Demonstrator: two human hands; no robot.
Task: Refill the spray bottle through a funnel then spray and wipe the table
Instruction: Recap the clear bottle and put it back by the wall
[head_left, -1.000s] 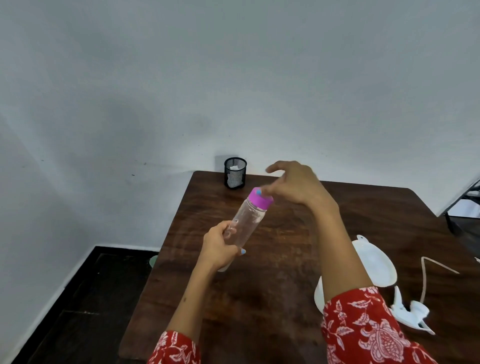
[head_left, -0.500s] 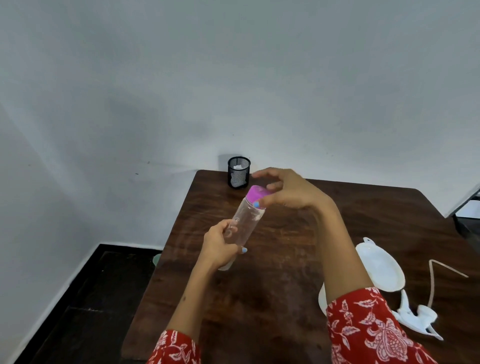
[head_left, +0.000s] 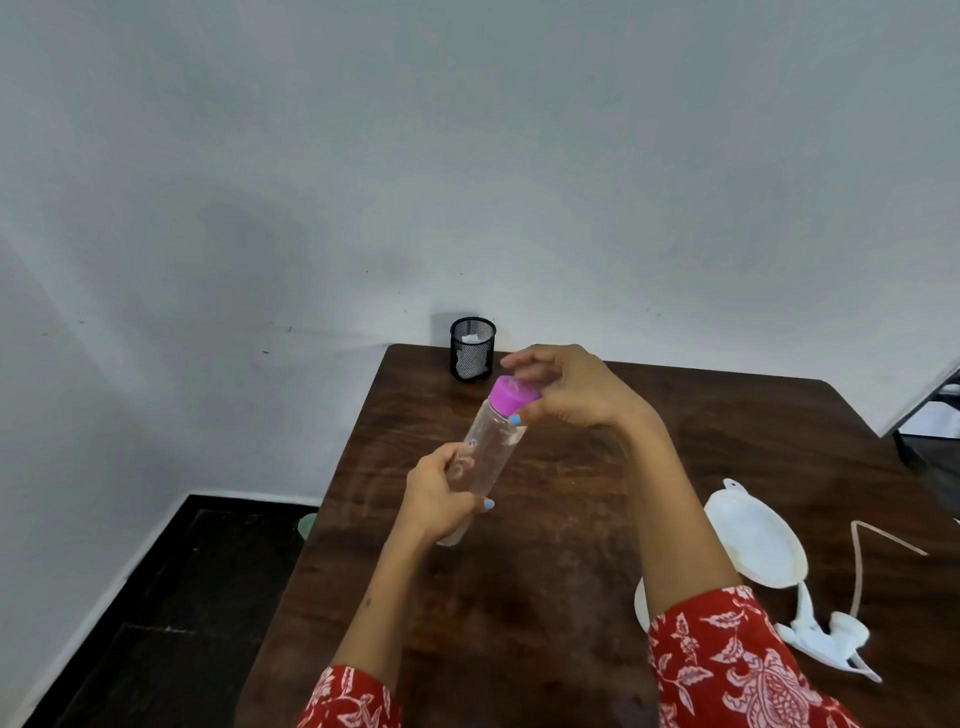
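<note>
— Where is the bottle, and who has it?

— The clear bottle (head_left: 485, 457) is held above the dark wooden table (head_left: 571, 597), tilted so its top leans toward the far right; the left hand (head_left: 439, 496) grips its lower part, fingers curled round the barrel; the right hand (head_left: 566, 387) sits over the pink cap (head_left: 511, 396), thumb and fingers curled about it.

— Is the cap on or off?

— It sits on the neck; whether it is tight or loosened I cannot tell.

— And the rest of the table?

— At the right, near the edge, lies a white funnel (head_left: 756, 540), on its side, part of it hidden behind the right forearm; just nearer than it lies a white spray head (head_left: 826, 636) with its thin dip tube (head_left: 878, 545) bending away toward the far right; at the far left corner stands a black mesh cup (head_left: 471, 349) with something white inside; both sleeves (head_left: 737, 670) are red with a white floral print.
</note>
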